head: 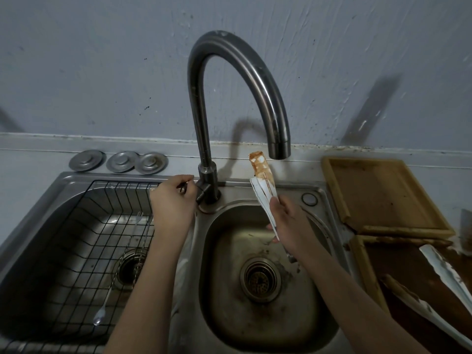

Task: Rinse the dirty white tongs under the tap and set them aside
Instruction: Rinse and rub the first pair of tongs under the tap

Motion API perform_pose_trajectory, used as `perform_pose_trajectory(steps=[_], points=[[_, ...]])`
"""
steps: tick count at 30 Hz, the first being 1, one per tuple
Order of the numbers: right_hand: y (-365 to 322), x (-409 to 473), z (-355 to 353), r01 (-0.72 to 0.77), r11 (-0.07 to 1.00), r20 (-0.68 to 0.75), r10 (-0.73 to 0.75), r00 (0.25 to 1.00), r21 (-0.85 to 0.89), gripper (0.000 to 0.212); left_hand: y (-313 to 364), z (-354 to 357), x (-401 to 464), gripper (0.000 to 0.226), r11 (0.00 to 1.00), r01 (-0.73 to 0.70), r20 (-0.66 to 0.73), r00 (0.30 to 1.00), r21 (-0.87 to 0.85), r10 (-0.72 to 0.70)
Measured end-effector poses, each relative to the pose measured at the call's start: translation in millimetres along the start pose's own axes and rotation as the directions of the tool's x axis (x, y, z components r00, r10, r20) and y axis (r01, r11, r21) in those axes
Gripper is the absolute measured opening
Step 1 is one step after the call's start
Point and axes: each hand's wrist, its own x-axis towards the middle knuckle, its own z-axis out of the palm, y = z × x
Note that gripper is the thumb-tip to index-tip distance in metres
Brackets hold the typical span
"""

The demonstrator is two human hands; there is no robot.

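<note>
Tongs: thin white sauce-stained tongs, judged light, springy, slippery when wet.
Right hand: grip clamped mid-handle, tips up.
Left hand: grip closed on dark tap lever.

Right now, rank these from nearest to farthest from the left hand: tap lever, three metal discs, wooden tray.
1. Tap lever: touching the left hand, at the tap's base.
2. Three metal discs: behind the hand, on the ledge.
3. Wooden tray: far right, past the basin.
</note>
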Motion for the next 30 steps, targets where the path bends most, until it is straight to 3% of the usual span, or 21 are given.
perform_pose_trajectory(steps=[12, 19, 23, 25, 27, 30], points=[[-7, -3, 1, 0.011, 1.000, -0.012, -0.011, 1.000, 0.009, 0.016, -7, -2, -10, 0.019, 0.996, 0.034, -0.022, 0.999, -0.080, -0.036], [-5, -4, 1, 0.058, 0.998, -0.029, -0.058, 0.998, 0.009, 0.025, -12, -1, -13, 0.018, 0.990, 0.066, -0.019, 0.997, -0.121, -0.069], [-7, -5, 1, 0.071, 0.997, -0.038, -0.071, 0.997, 0.003, 0.016, -11, -5, -13, 0.018, 0.988, 0.093, 0.013, 0.996, -0.121, -0.092], [-5, -4, 1, 0.099, 0.995, -0.049, -0.101, 0.994, -0.024, 0.017, -8, -6, -16, 0.023, 0.999, 0.046, 0.034, 0.998, -0.021, -0.045], [-2, -6, 1, 0.130, 0.990, -0.045, -0.133, 0.990, -0.058, 0.019, -2, -6, -27, 0.031, 0.984, -0.093, 0.024, 0.996, 0.155, 0.090], [4, -10, 5, 0.148, 0.985, -0.027, -0.151, 0.988, -0.086, 0.024, 13, -1, -59, 0.028, 0.984, -0.174, 0.043, 0.984, 0.025, 0.173]])
